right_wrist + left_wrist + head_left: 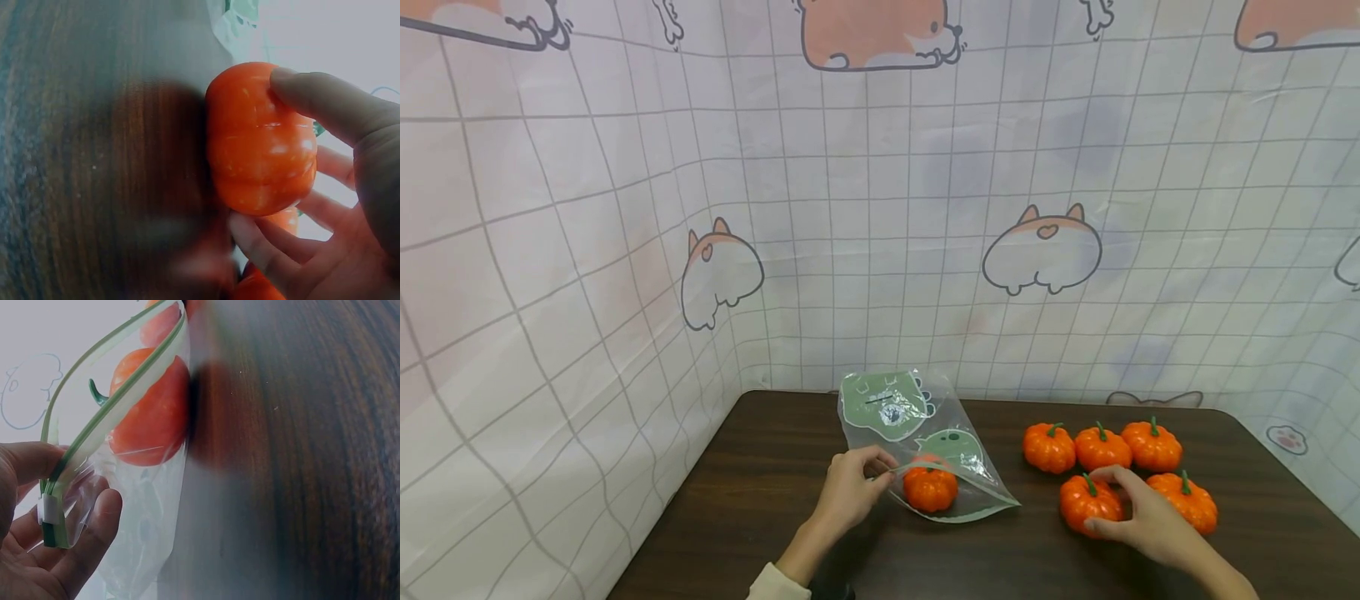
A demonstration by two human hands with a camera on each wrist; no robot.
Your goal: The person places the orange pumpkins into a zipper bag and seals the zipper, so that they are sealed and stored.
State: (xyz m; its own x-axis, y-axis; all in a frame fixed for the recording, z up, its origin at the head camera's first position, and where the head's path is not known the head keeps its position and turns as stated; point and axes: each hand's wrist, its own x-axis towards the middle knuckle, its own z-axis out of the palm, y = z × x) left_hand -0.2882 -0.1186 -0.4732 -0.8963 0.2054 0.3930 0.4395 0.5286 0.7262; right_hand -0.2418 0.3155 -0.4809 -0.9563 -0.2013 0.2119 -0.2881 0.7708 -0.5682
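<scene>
A clear zip bag (977, 492) with green dinosaur prints lies on the table, its mouth toward me. My left hand (855, 492) pinches the corner of its green-edged mouth near the white slider (49, 509), and the mouth gapes in the left wrist view. One small orange pumpkin (930, 487) with a green stem sits just inside the opening. On the right, my right hand (1138, 517) grips another orange pumpkin (259, 140), thumb on the near side and fingers around the far side. That pumpkin is at the table surface.
Behind the right hand, three orange pumpkins (1102, 448) stand in a row. One more pumpkin (1186, 502) sits just right of that hand, partly covered by it. The dark wooden table (737, 500) meets a grid-patterned cloth (880, 317) at the back and sides.
</scene>
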